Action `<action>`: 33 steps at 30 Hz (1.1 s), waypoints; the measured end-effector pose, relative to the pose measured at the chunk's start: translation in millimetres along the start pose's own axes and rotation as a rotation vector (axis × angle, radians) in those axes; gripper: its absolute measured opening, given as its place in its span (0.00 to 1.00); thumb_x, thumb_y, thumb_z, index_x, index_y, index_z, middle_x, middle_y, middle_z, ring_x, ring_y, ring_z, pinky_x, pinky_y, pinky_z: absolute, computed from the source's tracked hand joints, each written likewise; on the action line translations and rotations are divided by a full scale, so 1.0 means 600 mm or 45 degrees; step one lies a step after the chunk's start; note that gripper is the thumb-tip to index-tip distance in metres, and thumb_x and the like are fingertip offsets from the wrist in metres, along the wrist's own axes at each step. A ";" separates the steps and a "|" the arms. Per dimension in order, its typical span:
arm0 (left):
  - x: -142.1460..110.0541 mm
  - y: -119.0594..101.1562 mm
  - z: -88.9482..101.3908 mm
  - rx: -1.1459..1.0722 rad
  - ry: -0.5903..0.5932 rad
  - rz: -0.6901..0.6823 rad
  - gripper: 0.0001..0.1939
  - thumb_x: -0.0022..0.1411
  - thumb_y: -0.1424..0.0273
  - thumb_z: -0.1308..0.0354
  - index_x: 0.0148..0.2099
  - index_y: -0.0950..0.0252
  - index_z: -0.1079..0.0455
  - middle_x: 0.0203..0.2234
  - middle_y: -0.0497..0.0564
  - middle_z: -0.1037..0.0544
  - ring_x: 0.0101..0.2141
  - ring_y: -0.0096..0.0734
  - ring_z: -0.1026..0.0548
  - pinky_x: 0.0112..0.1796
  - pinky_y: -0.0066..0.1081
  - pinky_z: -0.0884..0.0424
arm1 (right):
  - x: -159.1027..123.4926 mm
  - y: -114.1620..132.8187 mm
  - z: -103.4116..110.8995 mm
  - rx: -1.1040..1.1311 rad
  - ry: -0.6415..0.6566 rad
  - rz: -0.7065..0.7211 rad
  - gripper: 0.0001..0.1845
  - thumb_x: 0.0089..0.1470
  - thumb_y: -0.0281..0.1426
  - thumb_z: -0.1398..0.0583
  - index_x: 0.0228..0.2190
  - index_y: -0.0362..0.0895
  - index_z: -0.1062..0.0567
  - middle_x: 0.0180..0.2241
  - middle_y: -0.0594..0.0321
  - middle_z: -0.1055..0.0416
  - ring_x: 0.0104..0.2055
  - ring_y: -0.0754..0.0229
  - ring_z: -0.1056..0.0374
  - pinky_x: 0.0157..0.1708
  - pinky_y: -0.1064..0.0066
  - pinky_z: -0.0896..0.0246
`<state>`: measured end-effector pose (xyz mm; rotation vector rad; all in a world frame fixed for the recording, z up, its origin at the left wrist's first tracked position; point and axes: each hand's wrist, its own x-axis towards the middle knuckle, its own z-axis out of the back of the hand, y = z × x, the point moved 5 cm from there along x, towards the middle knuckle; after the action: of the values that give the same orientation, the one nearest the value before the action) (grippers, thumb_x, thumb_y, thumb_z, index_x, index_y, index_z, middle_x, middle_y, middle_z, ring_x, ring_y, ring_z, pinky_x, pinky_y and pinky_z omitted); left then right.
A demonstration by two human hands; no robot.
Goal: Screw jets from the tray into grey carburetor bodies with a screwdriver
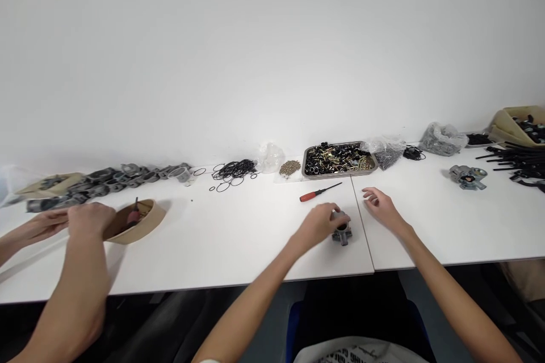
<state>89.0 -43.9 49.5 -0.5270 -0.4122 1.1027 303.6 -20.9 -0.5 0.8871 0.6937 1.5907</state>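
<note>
My left hand (317,224) is closed around the top of a grey metal carburetor body (342,236), which sits on the white table just left of the seam. Its thumb and fingers hide part of the casting. My right hand (380,207) rests over the table right of the seam, fingers loosely bent and apart, holding nothing. Beyond my left hand lies a screwdriver (313,195) with a red handle, its tip pointing toward the metal tray (305,168) of small black and brass parts.
A co-worker's hands (87,220) are at the left by a tan bin (145,227) holding a red-handled tool. Along the wall lie grey castings (114,178), black rings (238,170), brass pieces (290,168) and plastic bags (443,139). Another carburetor (467,176) and black tubes (519,160) lie right.
</note>
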 end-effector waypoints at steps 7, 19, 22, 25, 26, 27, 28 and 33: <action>0.186 0.103 0.130 0.099 -0.360 0.193 0.10 0.65 0.69 0.46 0.44 0.67 0.26 0.39 0.59 0.21 0.40 0.42 0.24 0.43 0.37 0.29 | -0.002 -0.024 -0.021 -0.150 -0.001 0.075 0.15 0.56 0.32 0.47 0.43 0.44 0.27 0.37 0.57 0.28 0.41 0.53 0.33 0.44 0.58 0.35; 0.263 0.203 0.132 0.080 -0.444 0.298 0.12 0.63 0.70 0.44 0.47 0.69 0.27 0.40 0.59 0.21 0.40 0.37 0.23 0.41 0.32 0.28 | 0.000 -0.028 -0.025 -0.155 0.030 0.102 0.11 0.57 0.30 0.47 0.41 0.45 0.28 0.37 0.57 0.29 0.41 0.54 0.33 0.44 0.58 0.34; 0.259 0.212 0.137 0.097 -0.401 0.258 0.11 0.62 0.70 0.43 0.46 0.66 0.27 0.39 0.55 0.21 0.39 0.36 0.23 0.41 0.32 0.28 | 0.002 -0.029 -0.026 -0.177 0.050 0.099 0.11 0.57 0.29 0.47 0.41 0.45 0.27 0.37 0.57 0.30 0.42 0.53 0.33 0.46 0.57 0.35; 0.273 0.204 0.125 0.125 -0.330 0.203 0.08 0.60 0.71 0.41 0.42 0.66 0.25 0.41 0.56 0.21 0.43 0.39 0.24 0.45 0.34 0.28 | 0.003 -0.029 -0.027 -0.195 0.068 0.096 0.10 0.58 0.30 0.47 0.40 0.45 0.28 0.38 0.57 0.30 0.43 0.53 0.34 0.46 0.57 0.35; 0.282 0.199 0.119 0.132 -0.316 0.189 0.08 0.60 0.71 0.40 0.42 0.66 0.25 0.42 0.57 0.21 0.45 0.41 0.24 0.47 0.35 0.29 | 0.003 -0.028 -0.027 -0.199 0.073 0.096 0.10 0.58 0.30 0.46 0.41 0.46 0.28 0.38 0.57 0.30 0.43 0.53 0.34 0.46 0.57 0.35; 0.292 0.192 0.113 0.134 -0.306 0.177 0.09 0.59 0.72 0.39 0.43 0.67 0.25 0.44 0.59 0.21 0.48 0.43 0.25 0.49 0.37 0.30 | 0.003 -0.028 -0.027 -0.200 0.076 0.097 0.10 0.58 0.30 0.46 0.41 0.46 0.28 0.38 0.57 0.30 0.43 0.53 0.34 0.46 0.57 0.35; 0.304 0.186 0.108 0.131 -0.297 0.167 0.10 0.60 0.72 0.39 0.45 0.67 0.25 0.46 0.60 0.22 0.50 0.44 0.26 0.51 0.38 0.31 | 0.003 -0.027 -0.026 -0.201 0.074 0.098 0.10 0.58 0.29 0.47 0.41 0.45 0.28 0.38 0.57 0.30 0.42 0.53 0.34 0.46 0.58 0.35; 0.358 0.161 0.092 0.040 -0.232 0.169 0.16 0.66 0.65 0.40 0.52 0.67 0.29 0.49 0.57 0.25 0.48 0.39 0.26 0.50 0.43 0.27 | 0.004 -0.028 -0.026 -0.200 0.063 0.088 0.11 0.57 0.28 0.46 0.40 0.44 0.27 0.38 0.56 0.31 0.40 0.54 0.34 0.44 0.59 0.35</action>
<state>73.0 197.6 48.8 -0.4321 -0.5230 1.2889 299.2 -15.1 -22.7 0.7657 0.5687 1.7089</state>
